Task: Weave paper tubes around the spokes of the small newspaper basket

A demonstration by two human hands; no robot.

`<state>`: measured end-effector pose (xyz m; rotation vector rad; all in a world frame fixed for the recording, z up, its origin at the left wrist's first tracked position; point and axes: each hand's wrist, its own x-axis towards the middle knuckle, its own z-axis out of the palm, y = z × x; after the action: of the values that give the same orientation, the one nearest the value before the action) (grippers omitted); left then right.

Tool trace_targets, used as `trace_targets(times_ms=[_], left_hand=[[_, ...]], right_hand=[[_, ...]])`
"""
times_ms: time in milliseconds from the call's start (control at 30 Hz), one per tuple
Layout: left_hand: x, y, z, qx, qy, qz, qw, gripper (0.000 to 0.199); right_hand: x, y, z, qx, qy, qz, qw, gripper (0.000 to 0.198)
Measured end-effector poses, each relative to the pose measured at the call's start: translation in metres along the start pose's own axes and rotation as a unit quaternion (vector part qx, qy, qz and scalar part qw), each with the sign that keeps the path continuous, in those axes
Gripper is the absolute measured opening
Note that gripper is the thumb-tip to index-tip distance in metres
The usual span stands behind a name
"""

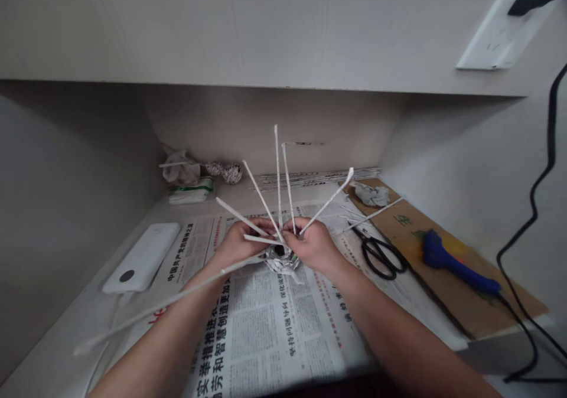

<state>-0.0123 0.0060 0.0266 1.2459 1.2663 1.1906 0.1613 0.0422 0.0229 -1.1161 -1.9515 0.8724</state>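
Observation:
Both my hands hold a small woven piece made of rolled paper sticks [283,263], above a spread newspaper [257,321]. Several white paper sticks fan up and outward from it, and one long stick [177,296] runs to the lower left over my left forearm. My left hand [241,241] is closed on the left side of the piece, its fingertips at the stick bases. On the right side, my right hand [312,241] pinches near the base of the sticks. The fingers partly hide the weave, which has a dark hole in its middle.
Black scissors [383,253] lie right of my hands. A blue glue gun [456,265] rests on cardboard [487,315], near crumpled paper [371,195]. A white power bank [144,257] is at left. Paper sticks [310,179] and a plastic bag [181,169] lie at the back.

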Motion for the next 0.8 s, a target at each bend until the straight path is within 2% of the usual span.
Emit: trace_targets(times_ms=[100,267,400,533,633,800], left_hand=[[0.000,-0.002,0.000,-0.005,0.017,0.005,1.000,0.027],[0.000,-0.003,0.007,-0.007,0.049,0.015,0.999,0.034],[-0.001,-0.003,0.008,0.010,0.042,0.049,0.998,0.035],[0.000,-0.005,0.008,-0.003,0.040,0.026,0.999,0.035],[-0.001,-0.004,0.008,0.019,0.043,0.017,0.999,0.022],[-0.004,-0.001,0.005,0.061,0.010,0.021,0.998,0.016]], right_hand=[[-0.001,-0.002,0.001,-0.001,0.006,-0.015,1.000,0.019],[0.000,-0.001,0.005,0.053,0.019,-0.011,0.998,0.017],[0.003,0.004,0.011,0.117,0.026,0.014,0.993,0.017],[0.002,0.002,0.012,0.142,0.037,0.024,0.989,0.017],[0.000,-0.004,0.010,0.103,0.048,-0.024,0.993,0.012],[-0.001,-0.009,0.008,0.009,0.075,-0.175,0.982,0.006]])
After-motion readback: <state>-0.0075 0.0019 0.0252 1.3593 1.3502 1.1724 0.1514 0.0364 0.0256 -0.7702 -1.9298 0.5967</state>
